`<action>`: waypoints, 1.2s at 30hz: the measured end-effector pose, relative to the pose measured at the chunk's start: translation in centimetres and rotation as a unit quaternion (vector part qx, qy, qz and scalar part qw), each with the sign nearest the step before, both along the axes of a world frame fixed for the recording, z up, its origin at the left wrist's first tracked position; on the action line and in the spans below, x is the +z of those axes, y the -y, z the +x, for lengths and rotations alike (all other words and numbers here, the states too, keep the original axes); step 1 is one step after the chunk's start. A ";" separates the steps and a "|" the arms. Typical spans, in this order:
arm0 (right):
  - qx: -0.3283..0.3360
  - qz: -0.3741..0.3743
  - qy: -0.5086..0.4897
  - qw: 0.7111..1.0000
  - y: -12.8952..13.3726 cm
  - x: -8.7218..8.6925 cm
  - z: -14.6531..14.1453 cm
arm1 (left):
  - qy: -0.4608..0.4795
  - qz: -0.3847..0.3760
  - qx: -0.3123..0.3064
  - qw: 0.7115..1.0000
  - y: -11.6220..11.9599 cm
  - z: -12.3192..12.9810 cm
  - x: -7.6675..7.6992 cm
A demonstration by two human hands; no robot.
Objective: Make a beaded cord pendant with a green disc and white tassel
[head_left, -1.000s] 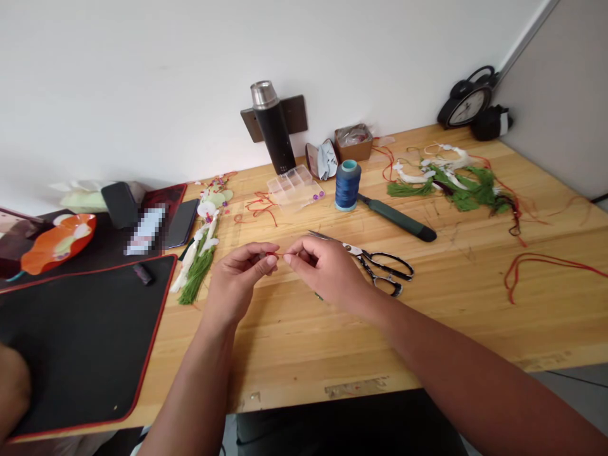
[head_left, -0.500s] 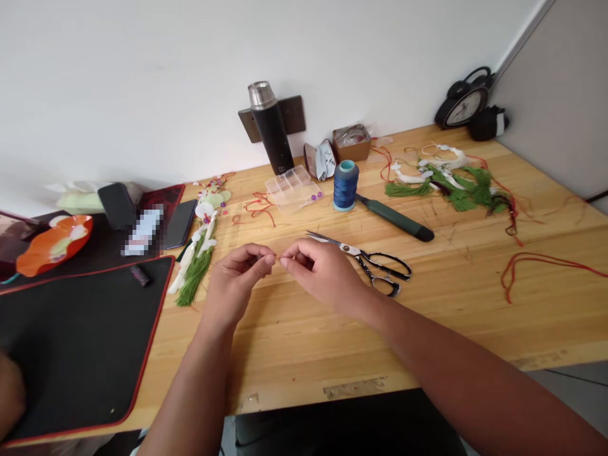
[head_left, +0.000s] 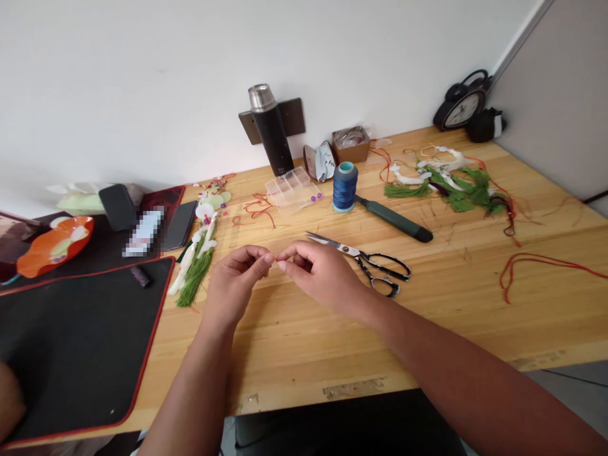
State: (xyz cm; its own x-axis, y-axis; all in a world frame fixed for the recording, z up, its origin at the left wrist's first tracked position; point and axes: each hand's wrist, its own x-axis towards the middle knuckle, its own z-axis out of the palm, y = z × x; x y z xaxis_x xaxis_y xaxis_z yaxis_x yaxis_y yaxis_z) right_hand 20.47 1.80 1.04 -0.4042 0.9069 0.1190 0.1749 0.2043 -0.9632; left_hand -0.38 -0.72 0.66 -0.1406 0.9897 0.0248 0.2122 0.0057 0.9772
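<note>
My left hand (head_left: 236, 277) and my right hand (head_left: 323, 273) meet above the wooden table, thumbs and forefingers pinched tip to tip. Between the fingertips shows a tiny reddish bit, too small to name. Just beyond my right hand lie scissors (head_left: 349, 249) with black handles, blades pointing left. A blue thread spool (head_left: 345, 188) stands upright behind them, and a dark green long-handled tool (head_left: 396, 218) lies beside it. Left of my left hand rests a green and white tassel (head_left: 196, 273).
A clear compartment box (head_left: 291, 189), a black thermos (head_left: 270, 136) and a small brown box (head_left: 351, 145) stand by the wall. More tassels (head_left: 456, 183) and red cord (head_left: 536, 258) lie to the right. A black mat (head_left: 85, 342) covers the left, where part of another person shows.
My pinched fingertips have shifted very slightly, and the reddish bit between them shows less. The other things stay where they were; the view has tilted a touch.
</note>
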 end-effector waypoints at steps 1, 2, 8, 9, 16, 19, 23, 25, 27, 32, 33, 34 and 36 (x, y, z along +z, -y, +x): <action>-0.001 0.002 -0.001 1.000 0.0 0.0 0.0 | -0.002 -0.001 0.002 1.000 0.0 0.0 0.0; -0.001 0.004 -0.001 1.000 0.0 0.0 0.0 | -0.005 -0.001 0.003 1.000 0.0 0.1 0.0; -0.004 0.005 0.013 1.000 -0.2 0.0 0.0 | -0.019 0.000 0.001 1.000 0.0 0.0 0.0; -0.004 0.006 0.013 1.000 -0.2 0.0 0.0 | -0.020 -0.001 0.002 1.000 0.0 -0.1 0.0; -0.010 0.006 0.017 1.000 -0.2 0.1 0.1 | -0.017 -0.003 0.003 1.000 0.0 0.0 -0.1; -0.010 0.008 0.020 1.000 -0.2 0.0 0.1 | -0.018 -0.003 0.002 1.000 -0.1 0.0 -0.1; -0.009 0.008 0.027 1.000 -0.2 0.0 0.1 | -0.018 -0.004 0.002 1.000 0.0 0.0 0.0; -0.010 0.009 0.024 1.000 -0.2 0.0 0.1 | -0.017 -0.006 0.001 1.000 0.0 0.0 0.0; -0.011 0.011 0.020 1.000 -0.2 0.0 0.0 | -0.016 -0.007 0.003 1.000 0.0 0.0 0.0; -0.012 0.008 0.027 1.000 -0.2 -0.1 0.1 | -0.009 -0.001 0.008 1.000 0.1 0.0 0.1; -0.011 0.007 0.027 1.000 -0.2 -0.1 0.1 | -0.007 -0.001 0.008 1.000 0.1 0.0 0.1; -0.010 0.006 0.027 1.000 -0.1 0.0 0.1 | -0.006 -0.001 0.009 1.000 0.1 -0.1 0.1; -0.010 0.007 0.025 1.000 -0.1 0.0 0.1 | 0.001 0.000 0.012 1.000 0.0 -0.2 0.1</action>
